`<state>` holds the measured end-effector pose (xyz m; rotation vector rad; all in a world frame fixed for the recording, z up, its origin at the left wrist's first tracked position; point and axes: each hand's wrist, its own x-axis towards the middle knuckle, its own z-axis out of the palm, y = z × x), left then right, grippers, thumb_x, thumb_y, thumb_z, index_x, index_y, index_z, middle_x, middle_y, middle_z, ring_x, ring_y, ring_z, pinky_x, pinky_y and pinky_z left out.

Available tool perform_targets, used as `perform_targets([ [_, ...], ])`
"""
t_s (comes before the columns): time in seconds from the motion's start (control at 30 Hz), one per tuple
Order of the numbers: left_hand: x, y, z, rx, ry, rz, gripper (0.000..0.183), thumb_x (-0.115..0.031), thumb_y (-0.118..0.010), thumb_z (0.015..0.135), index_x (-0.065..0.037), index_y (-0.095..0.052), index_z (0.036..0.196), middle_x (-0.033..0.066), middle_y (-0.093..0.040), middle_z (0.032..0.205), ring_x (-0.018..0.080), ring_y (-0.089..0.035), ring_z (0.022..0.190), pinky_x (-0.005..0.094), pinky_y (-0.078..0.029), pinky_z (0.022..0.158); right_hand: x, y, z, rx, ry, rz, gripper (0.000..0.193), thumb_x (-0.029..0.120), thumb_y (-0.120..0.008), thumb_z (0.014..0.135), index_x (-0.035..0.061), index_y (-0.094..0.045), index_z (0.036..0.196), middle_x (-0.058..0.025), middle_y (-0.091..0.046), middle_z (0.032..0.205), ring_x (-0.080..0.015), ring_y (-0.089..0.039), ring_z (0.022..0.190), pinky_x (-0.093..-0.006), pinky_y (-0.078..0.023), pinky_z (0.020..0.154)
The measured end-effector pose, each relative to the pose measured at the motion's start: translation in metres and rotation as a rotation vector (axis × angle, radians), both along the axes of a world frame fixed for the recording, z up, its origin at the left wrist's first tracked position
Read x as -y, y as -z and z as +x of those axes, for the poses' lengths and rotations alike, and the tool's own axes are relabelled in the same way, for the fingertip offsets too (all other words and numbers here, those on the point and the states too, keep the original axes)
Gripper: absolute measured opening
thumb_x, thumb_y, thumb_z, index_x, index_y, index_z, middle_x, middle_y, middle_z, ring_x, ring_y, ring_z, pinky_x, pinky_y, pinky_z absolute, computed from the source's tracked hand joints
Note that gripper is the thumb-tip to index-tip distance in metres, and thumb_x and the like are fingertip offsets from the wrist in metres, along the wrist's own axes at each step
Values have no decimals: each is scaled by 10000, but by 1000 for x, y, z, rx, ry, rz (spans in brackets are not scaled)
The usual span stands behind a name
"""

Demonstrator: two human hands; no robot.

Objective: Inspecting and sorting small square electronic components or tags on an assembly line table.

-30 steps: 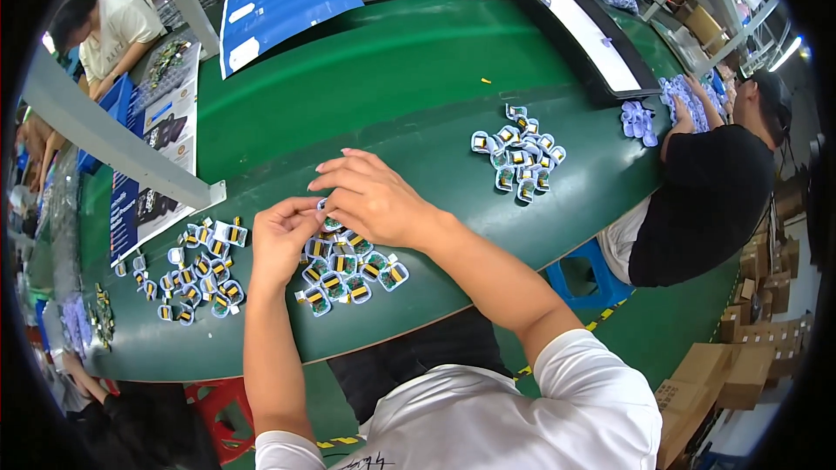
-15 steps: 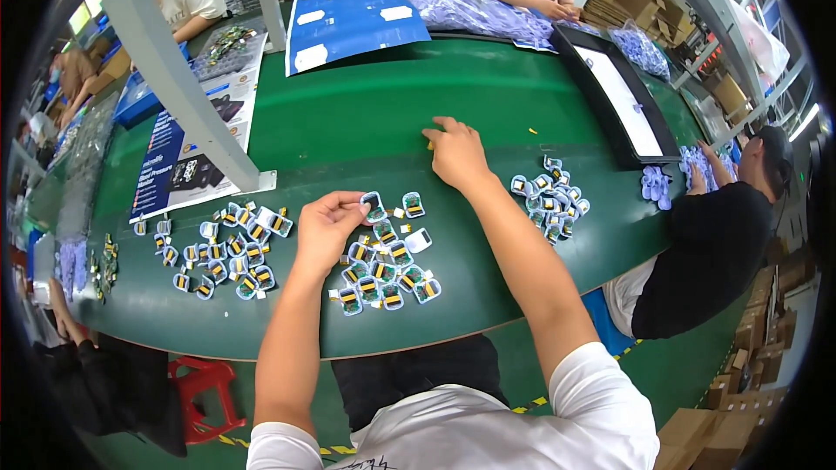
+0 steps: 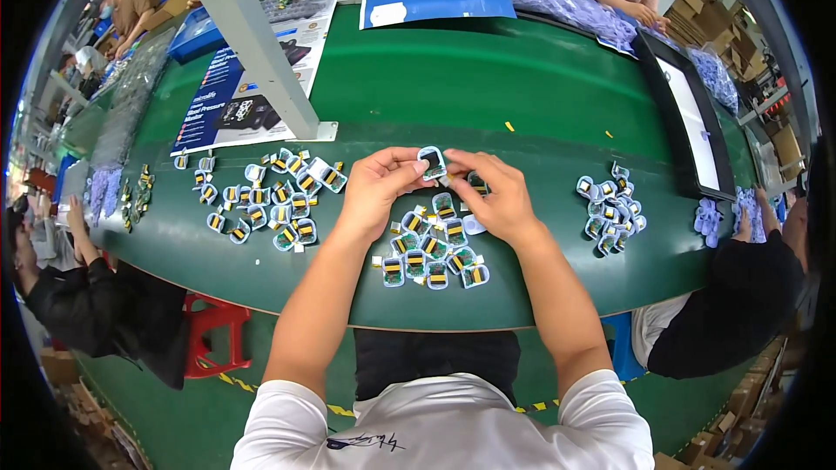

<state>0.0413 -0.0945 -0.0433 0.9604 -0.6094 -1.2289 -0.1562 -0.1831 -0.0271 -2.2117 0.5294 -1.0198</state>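
Observation:
In front of my chest, my left hand (image 3: 387,187) pinches a small light-blue plastic housing (image 3: 431,162) with a dark circuit board inside. My right hand (image 3: 501,191) closes in at the housing's right edge, thumb and fingertips round a small pale spot there; what exactly they grip is too small to tell. Below both hands lies a cluster of similar housings (image 3: 436,274) with green boards and yellow-and-black parts, several with white connectors. One more housing is partly hidden behind my right fingers.
More housings (image 3: 280,213) lie to the left, and another group (image 3: 613,218) to the right. Two yellow scraps (image 3: 509,126) are further back on the green table (image 3: 418,96). A grey post (image 3: 261,43) rises at the left, a black tray (image 3: 688,122) lies right. Co-workers sit around.
My right hand has come back from the far part of the table, leaving a yellow scrap there, and now meets my left hand at the housing. The whole view has shifted.

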Motion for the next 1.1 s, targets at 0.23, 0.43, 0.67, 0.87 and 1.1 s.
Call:
perform_targets([
  [0.23, 1, 4, 2, 90, 12, 27, 247, -40, -732, 973, 59, -701, 1197, 111, -758, 1040, 166, -740, 890, 292, -611, 849, 4, -1, -5, 10, -57, -84, 231, -50, -744, 849, 35, -767, 1063, -116, -759, 979, -258, -718, 852, -340, -581, 764],
  [0.43, 3, 9, -5, 311, -60, -28, 229, -38, -703, 1002, 65, -690, 1206, 106, -758, 1021, 151, -735, 893, 274, -604, 827, -6, -8, 3, 137, -63, 35, 180, -24, -761, 872, 31, -778, 1042, -95, -760, 955, -217, -711, 830, -311, -557, 741],
  [0.67, 1, 6, -5, 309, 14, -36, 238, -29, -680, 1014, 74, -686, 1228, 124, -761, 1040, 154, -736, 915, 291, -610, 847, -4, 4, -1, 71, -56, 594, 148, 45, -742, 956, 0, -748, 1097, -51, -769, 952, -104, -678, 838, -257, -528, 737],
  [0.87, -1, 0, -5, 318, 131, 9, 278, -33, -663, 1022, 86, -688, 1272, 131, -765, 1079, 156, -735, 930, 294, -606, 865, -4, 2, 2, 27, 44, 315, 81, 54, -744, 947, 24, -749, 1022, -58, -766, 924, -134, -716, 778, -279, -551, 701],
  [1.1, -1, 0, -7, 312, 141, 13, 279, -28, -658, 1021, 88, -682, 1273, 121, -766, 1073, 151, -737, 920, 286, -602, 855, -1, -1, -2, -125, 126, -185, 100, 65, -791, 868, 85, -771, 964, -41, -741, 933, -221, -691, 831, -346, -473, 754],
])
